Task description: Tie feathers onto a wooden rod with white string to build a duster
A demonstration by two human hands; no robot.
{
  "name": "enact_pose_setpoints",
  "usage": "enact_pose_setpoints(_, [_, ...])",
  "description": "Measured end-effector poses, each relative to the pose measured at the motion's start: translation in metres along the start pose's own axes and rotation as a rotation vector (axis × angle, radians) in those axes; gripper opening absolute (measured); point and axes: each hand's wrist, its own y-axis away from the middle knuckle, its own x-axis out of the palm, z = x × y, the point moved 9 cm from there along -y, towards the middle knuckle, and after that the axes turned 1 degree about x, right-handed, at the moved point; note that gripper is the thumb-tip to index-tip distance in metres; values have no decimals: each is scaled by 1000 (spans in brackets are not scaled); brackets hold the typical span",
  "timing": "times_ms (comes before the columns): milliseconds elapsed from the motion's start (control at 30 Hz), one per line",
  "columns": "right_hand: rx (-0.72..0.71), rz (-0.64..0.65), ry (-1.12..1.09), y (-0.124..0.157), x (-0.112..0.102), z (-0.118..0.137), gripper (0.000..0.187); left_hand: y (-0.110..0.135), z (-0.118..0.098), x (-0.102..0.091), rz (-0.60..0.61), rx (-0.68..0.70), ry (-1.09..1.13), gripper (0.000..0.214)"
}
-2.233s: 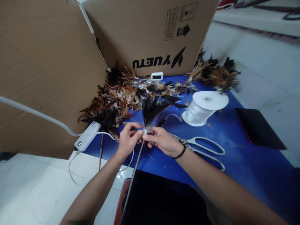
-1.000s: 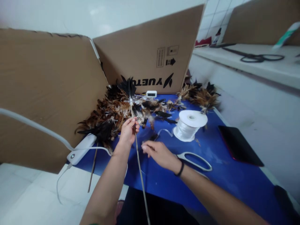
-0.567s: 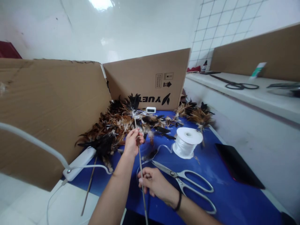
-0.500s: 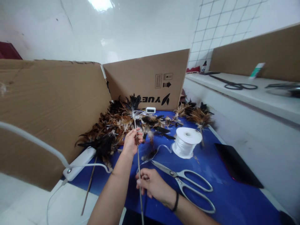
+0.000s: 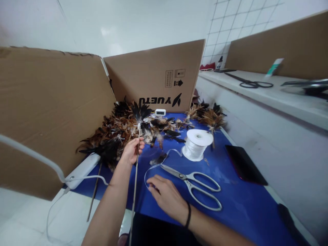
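Left hand (image 5: 132, 151) grips a feather-tipped stick (image 5: 135, 181); I cannot tell whether the right hand (image 5: 167, 198) holds the ribbon (image 5: 155, 166).

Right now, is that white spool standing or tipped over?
Standing: the white spool rests on one round end, the other facing up.

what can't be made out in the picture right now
Lower end of the stick: head view, cut off by the bottom edge.
Whether the right hand holds the white ribbon: head view, palm hidden by the back of the hand.
Display of the small white device: head view, too small to read.
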Motion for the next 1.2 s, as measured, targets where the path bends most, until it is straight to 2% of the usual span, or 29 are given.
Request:
enact_pose_setpoints(100, [-32, 60, 117, 11, -5, 4, 21, 1, -5, -8, -14, 11, 1, 11])
enact_pose_setpoints(200, [-160, 189, 181, 21, 16, 21, 28, 2, -15, -6, -16, 25, 4, 10])
enact_pose_setpoints(267, [-271, 242, 304, 27, 34, 33, 36, 4, -22, -3, -19, 20, 4, 10])
enact_pose_setpoints(400, [-408, 239, 538, 24, 60, 44, 30, 8, -33, 6, -5, 19, 17, 12])
enact_pose_setpoints(533, [-453, 236, 559, 9, 73, 40, 25, 11, -36, 14, 39, 13, 76, 15])
enact_pose_setpoints(667, [-480, 234, 598, -8, 76, 27, 23, 13, -25, 26, 68, -25, 140, 15])
enact_pose_setpoints(767, [-483, 219, 626, -18, 69, 18, 24, 14, -12, 32, 46, -68, 156, 18])
enact_pose_setpoints(900, [-460, 176, 677, -21, 46, 13, 28, 13, 5, 36, 47, -116, 165, 16])
enact_pose_setpoints(1067, [-444, 38, 787, -4, 6, 8, 33, 9, 19, 31, 62, -124, 179, 16])
enact_pose_setpoints(1200, [-330, -34, 960, 16, -26, -22, 36, 6, 30, 28, 66, -125, 150, 16])
